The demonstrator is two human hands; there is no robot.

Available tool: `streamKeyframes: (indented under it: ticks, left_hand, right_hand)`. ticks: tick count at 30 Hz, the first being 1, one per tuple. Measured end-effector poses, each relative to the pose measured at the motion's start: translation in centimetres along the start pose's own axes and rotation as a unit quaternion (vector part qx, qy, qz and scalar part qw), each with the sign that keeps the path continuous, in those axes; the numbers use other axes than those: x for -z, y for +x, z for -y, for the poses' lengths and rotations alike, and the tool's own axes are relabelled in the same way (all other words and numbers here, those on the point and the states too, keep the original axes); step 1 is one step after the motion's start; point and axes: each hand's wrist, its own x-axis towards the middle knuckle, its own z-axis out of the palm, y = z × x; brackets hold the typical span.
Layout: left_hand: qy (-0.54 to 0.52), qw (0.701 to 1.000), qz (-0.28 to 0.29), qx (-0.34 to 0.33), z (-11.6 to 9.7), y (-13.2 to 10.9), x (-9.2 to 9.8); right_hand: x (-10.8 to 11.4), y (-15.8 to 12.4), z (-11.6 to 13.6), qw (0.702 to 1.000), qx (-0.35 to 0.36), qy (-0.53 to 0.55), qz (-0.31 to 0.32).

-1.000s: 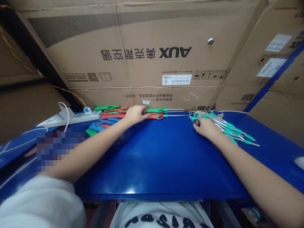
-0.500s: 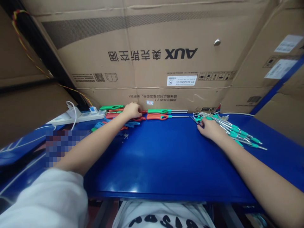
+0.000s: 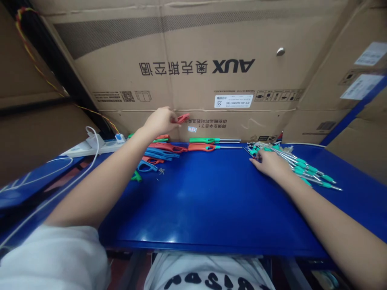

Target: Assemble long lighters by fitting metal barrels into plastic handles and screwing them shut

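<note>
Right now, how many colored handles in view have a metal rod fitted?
2: a green handle beside the cardboard, and an orange-red handle alongside it, nearer the person. The left forearm may hide others.

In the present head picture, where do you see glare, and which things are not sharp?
Head view: pale glare on the blue tabletop near its front edge; head view: the held-up red lighter handle looks soft, and the tangle of small parts by the metal rods is too fine to separate; head view: the AUX lettering reads clearly, though upside down.
</note>
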Motion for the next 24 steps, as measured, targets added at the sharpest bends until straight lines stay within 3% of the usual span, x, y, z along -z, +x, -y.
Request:
streamKeyframes:
  ticks: [1,3,6,8,11,14,17,21,24]
  left_hand:
    - [-0.011,0.999,-0.026,-0.043,-1.2,-0.9,0.4]
    - [-0.035,0.99,-0.026,-0.132,-4.1,-3.2,0.7]
    - [-0.05,0.966,0.046,-0.249,-8.6,-7.5,-0.6]
    - [-0.038,0.947,0.088,-0.307,-11.0,-9.9,-2.1]
    - [-0.052,0.934,0.128,-0.329,-12.9,-11.7,-4.6]
    - [-0.145,0.94,0.12,-0.284,-13.0,-11.7,-6.4]
    - [-0.209,0.941,0.131,-0.23,-11.7,-11.5,-6.9]
    - [-0.225,0.946,0.155,-0.174,-9.2,-12.6,-6.4]
    - [-0.304,0.93,0.155,-0.14,-7.7,-13.6,-6.6]
  right_hand:
    - [0.1,-0.1,0.1,1.0,0.002,-0.004,-0.004]
    - [0.2,-0.4,0.3,1.0,0.008,-0.013,-0.025]
    - [0.2,-0.7,0.9,0.996,0.04,0.024,-0.074]
    - [0.2,-1.0,1.4,0.983,0.112,0.114,-0.091]
    - [0.2,-1.9,2.4,0.92,0.287,0.262,-0.058]
    - [0.2,-3.2,3.3,0.854,0.386,0.347,0.035]
    - [0.0,-4.0,4.0,0.821,0.423,0.371,0.093]
    - [-0.6,-3.7,4.3,0.819,0.439,0.357,0.092]
    - [-1.0,-3.3,4.2,0.828,0.426,0.355,0.082]
